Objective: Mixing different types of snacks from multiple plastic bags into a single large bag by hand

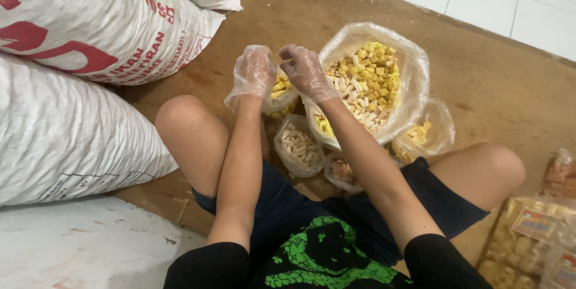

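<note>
**Gloved hands at the mouth of a small snack bag**

The person sits on a brown floor (288, 7) with both knees spread, the work laid out between them. Both hands wear thin clear plastic gloves. The left hand (255, 73) is curled, fingers bent down at the top of a small clear bag of yellow pieces (281, 92); the right hand (306, 72) is also half closed, its fingertips pinched together just above the same bag. Both seem to grip the bag's plastic rim, though the gloves and the bag film blur together, so I cannot tell exactly what each finger holds.

At 3 o'clock from the hands stands a large open bag of mixed yellow cubes and pale sticks (369, 79), touching the right forearm. At 6 o'clock lies a small bag of pale sticks (298, 148), with a small bag of brownish pieces (342, 172) beside it. At 4 o'clock sits another small bag of yellow pieces (423, 136).

Judged from this, 3 small bags look filled, the 1 in hand is partly filled and unsealed, and the large bag is far from used up.

Big white woven sacks (90, 85) fill the 9 o'clock side. Sealed snack packets (534, 235) at 4 o'clock are cut off by the frame edge. The forearms hide parts of the small bags.
</note>
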